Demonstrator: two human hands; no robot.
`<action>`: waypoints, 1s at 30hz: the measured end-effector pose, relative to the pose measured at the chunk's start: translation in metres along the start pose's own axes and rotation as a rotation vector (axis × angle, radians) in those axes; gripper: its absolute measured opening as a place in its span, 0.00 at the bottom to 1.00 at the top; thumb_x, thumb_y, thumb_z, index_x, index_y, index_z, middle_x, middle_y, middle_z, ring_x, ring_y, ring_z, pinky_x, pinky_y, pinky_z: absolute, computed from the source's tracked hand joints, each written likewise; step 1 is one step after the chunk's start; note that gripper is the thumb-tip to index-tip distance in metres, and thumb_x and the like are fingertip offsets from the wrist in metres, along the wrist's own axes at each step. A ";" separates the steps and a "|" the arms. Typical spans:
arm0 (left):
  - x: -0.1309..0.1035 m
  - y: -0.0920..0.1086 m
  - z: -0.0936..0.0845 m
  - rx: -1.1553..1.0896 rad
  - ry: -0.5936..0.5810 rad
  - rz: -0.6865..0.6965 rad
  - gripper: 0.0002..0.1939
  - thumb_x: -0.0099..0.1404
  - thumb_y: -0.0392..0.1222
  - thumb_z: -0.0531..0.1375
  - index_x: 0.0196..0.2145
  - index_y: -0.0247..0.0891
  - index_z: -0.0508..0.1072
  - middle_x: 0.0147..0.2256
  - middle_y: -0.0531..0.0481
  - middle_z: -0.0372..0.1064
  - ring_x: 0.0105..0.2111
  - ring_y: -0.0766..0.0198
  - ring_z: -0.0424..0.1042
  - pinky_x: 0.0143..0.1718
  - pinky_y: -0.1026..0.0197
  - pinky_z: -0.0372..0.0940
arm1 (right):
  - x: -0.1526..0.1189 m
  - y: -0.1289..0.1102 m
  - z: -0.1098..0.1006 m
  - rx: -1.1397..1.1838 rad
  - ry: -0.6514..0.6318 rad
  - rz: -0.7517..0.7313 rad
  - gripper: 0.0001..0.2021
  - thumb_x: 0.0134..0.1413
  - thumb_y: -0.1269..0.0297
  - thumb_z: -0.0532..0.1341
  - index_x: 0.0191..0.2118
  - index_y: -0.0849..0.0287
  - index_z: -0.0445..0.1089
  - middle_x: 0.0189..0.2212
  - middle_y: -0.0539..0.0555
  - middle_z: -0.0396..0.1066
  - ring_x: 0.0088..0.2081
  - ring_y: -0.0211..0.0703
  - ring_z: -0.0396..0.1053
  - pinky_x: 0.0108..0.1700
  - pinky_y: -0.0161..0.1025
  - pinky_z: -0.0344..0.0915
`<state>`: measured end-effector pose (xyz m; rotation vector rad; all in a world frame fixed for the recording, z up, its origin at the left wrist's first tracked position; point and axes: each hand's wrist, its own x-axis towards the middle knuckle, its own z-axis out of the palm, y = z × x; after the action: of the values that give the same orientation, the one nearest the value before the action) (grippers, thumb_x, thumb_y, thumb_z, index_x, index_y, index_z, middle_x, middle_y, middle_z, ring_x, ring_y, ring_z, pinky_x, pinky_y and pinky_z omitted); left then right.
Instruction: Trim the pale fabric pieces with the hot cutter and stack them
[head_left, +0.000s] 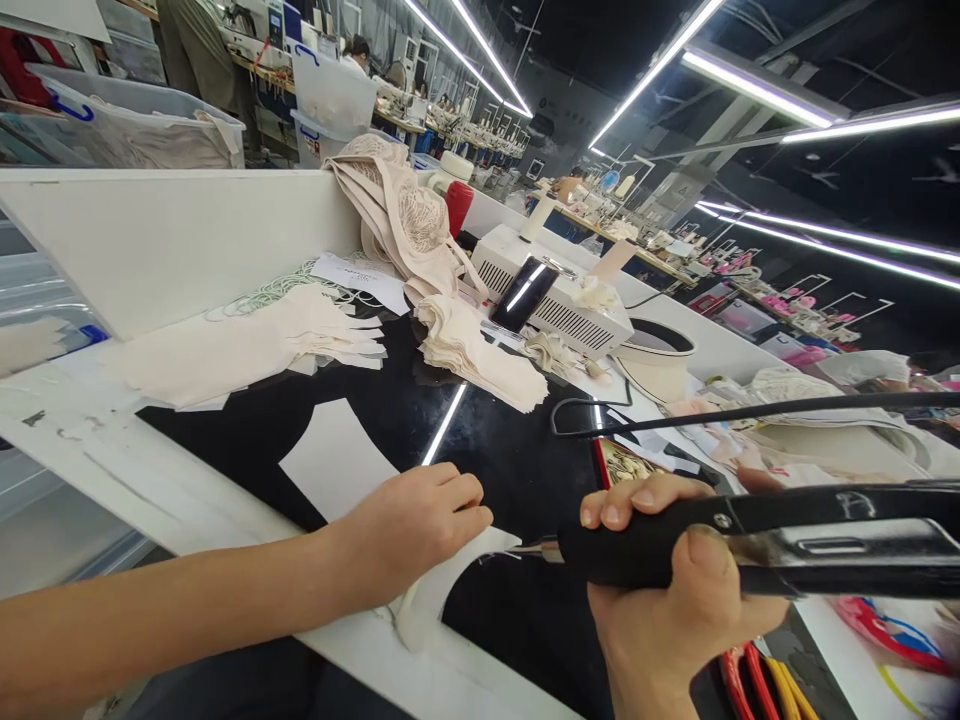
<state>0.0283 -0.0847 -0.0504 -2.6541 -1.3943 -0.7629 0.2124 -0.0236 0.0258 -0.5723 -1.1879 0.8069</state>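
Sheet [337, 455] partly under left hand [424, 528]

We see a wht flat pc [337, 460], curved edges, partly hidden mid-way, so can't tell if it's 1 pc or 2; lies on blk glossy tabletop [517, 460], lower end over the edge. We've also got a blk handheld tool [772, 510], approx. horiz., silver panel, thin metal tip [551, 550] at pc's pointed corner, contact unclear.
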 end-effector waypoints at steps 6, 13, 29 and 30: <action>-0.017 0.019 -0.019 -0.069 -0.142 -0.096 0.21 0.55 0.15 0.61 0.39 0.37 0.69 0.40 0.50 0.71 0.37 0.60 0.71 0.32 0.62 0.65 | -0.007 -0.007 -0.001 0.019 -0.023 -0.009 0.22 0.52 0.65 0.73 0.51 0.51 0.68 0.26 0.42 0.74 0.22 0.40 0.68 0.21 0.38 0.72; -0.020 0.021 -0.018 -0.069 -0.209 -0.098 0.19 0.61 0.17 0.57 0.40 0.39 0.67 0.41 0.50 0.73 0.41 0.59 0.74 0.39 0.62 0.71 | -0.017 -0.010 0.001 0.049 -0.020 -0.015 0.22 0.53 0.65 0.74 0.51 0.53 0.69 0.28 0.44 0.75 0.22 0.40 0.70 0.22 0.40 0.73; -0.018 0.022 -0.003 0.180 -0.109 -0.030 0.22 0.67 0.51 0.74 0.48 0.37 0.73 0.50 0.41 0.78 0.46 0.50 0.80 0.44 0.53 0.78 | -0.034 -0.009 -0.005 0.098 -0.059 0.034 0.22 0.60 0.63 0.73 0.56 0.48 0.68 0.31 0.46 0.75 0.25 0.42 0.73 0.26 0.42 0.75; -0.019 0.023 -0.001 0.195 -0.079 -0.015 0.28 0.62 0.56 0.76 0.50 0.38 0.73 0.51 0.39 0.78 0.48 0.48 0.80 0.45 0.51 0.78 | -0.035 -0.009 -0.004 0.102 -0.060 0.036 0.22 0.60 0.63 0.73 0.56 0.48 0.68 0.32 0.46 0.75 0.25 0.42 0.73 0.26 0.42 0.75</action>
<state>0.0369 -0.1131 -0.0543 -2.5512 -1.4281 -0.4986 0.2132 -0.0569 0.0107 -0.4893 -1.1870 0.9160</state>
